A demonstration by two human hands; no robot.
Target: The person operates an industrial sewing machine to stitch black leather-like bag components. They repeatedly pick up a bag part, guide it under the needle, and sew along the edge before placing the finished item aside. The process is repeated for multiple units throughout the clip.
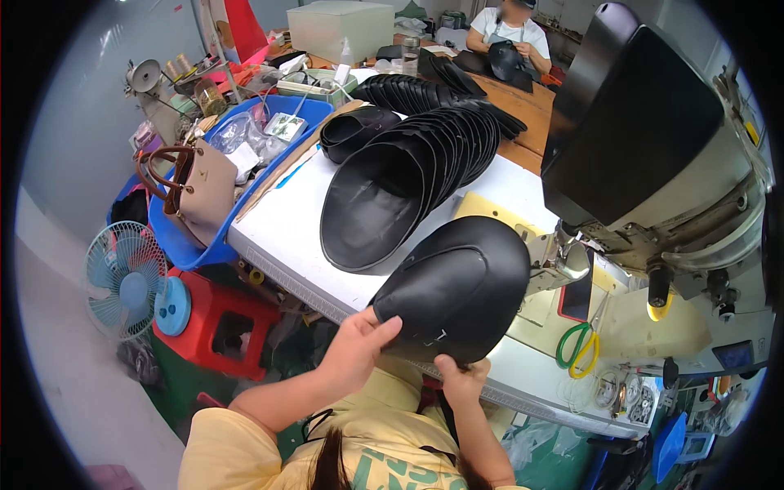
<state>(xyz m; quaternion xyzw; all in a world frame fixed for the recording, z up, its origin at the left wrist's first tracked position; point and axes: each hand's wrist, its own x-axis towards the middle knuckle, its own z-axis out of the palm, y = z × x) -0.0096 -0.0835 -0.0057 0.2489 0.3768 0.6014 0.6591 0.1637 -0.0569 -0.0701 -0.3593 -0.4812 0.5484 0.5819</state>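
Observation:
Between my two hands is a curved black leather-like piece (457, 290), domed, with a stitched seam across it and a small light mark near its lower edge. My left hand (359, 343) pinches its left corner, thumb on top. My right hand (462, 377) grips the lower edge, with the thumb on the near side and the other fingers partly hidden. Just beyond it on the white table (286, 233) lies a nested row of similar black shells (367, 208). A sewing machine (645, 139) stands at the right, its needle area close to the held piece.
Scissors (586, 347) with green and yellow handles lie by metal bobbins (608, 390). At left are a blue tub (184, 245), a beige handbag (204, 184), a fan (126, 282) and a red stool (220, 322). Across the table, a person (510, 41) handles a black piece.

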